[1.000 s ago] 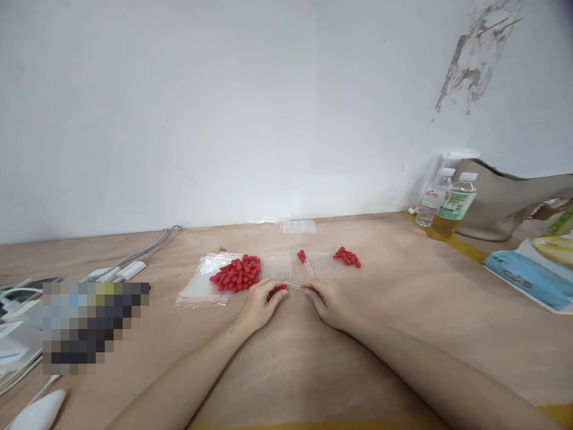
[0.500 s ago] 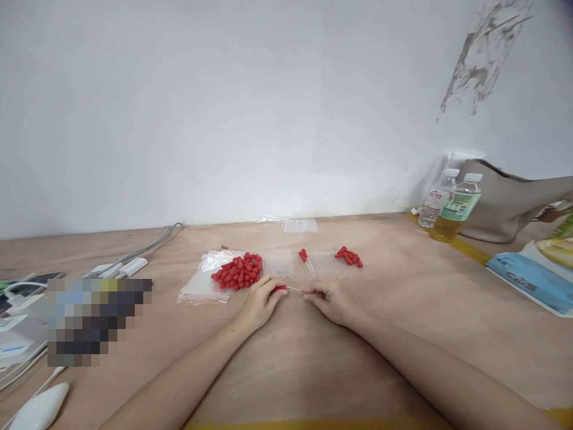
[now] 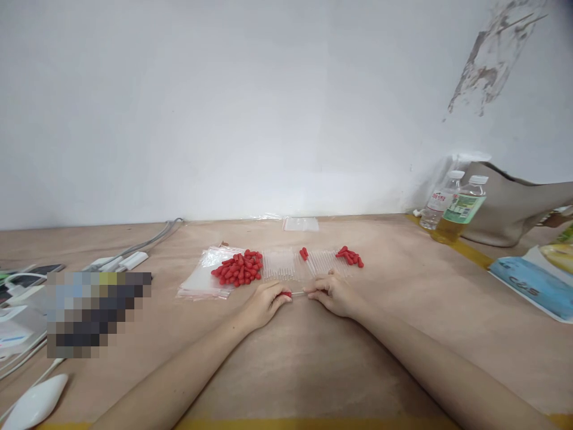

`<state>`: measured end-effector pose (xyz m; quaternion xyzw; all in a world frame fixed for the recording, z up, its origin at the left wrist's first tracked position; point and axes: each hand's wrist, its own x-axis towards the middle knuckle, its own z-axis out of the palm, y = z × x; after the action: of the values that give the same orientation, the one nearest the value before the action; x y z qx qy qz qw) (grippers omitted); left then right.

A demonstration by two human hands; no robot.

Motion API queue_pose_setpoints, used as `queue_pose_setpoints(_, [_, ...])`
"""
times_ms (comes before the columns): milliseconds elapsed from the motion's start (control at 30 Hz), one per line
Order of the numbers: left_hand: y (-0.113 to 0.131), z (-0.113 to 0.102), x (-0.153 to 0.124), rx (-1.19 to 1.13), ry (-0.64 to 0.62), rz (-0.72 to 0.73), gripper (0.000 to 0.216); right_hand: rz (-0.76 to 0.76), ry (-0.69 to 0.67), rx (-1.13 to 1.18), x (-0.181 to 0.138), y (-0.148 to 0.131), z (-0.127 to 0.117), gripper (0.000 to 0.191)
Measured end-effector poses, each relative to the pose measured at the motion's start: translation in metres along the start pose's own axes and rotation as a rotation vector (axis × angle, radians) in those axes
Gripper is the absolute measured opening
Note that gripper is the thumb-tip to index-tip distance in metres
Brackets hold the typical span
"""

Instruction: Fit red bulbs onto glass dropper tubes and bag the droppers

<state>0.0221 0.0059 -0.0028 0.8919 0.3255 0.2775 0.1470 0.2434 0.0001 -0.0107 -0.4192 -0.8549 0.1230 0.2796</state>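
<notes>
My left hand (image 3: pixel 267 304) pinches a red rubber dropper bulb (image 3: pixel 287 294). A thin clear tube (image 3: pixel 298 293) runs from the bulb to my right hand (image 3: pixel 333 295), whose fingers are closed on its other end. Whether the tube sits inside the bulb is hidden by my fingers. Behind my left hand lies a heap of red bulbs (image 3: pixel 237 270). Clear dropper tubes lie side by side in two groups, one group of tubes (image 3: pixel 278 264) at the middle and another group of tubes (image 3: pixel 324 263) beyond my right hand. Several red bulb pieces (image 3: pixel 350 257) rest at that group's right end.
Flat clear zip bags (image 3: pixel 199 279) lie left of the heap, and another bag (image 3: pixel 301 224) lies by the wall. Cables (image 3: pixel 152 242), a white mouse (image 3: pixel 38 401) and chargers occupy the left. Two bottles (image 3: pixel 461 209), a grey bag (image 3: pixel 501 203) and a blue tissue pack (image 3: pixel 532 283) stand right.
Both hands, still holding the bulb and tube between them, have shifted slightly to the right. The visible stretch of tube looks a little shorter. The camera view has moved slightly.
</notes>
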Motion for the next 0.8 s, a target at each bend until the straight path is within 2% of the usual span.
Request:
queue_pose_setpoints(200, [0.001,0.001,0.001,0.052,-0.031,-0.002,0.018,-0.009,0.050,-0.160,-0.003,-0.011,-0.001,0.022])
queue_pose_setpoints(800, [0.002,0.003,0.003,0.083,-0.059,0.053,0.018,0.063,-0.024,-0.081,0.000,-0.015,0.010,0.031])
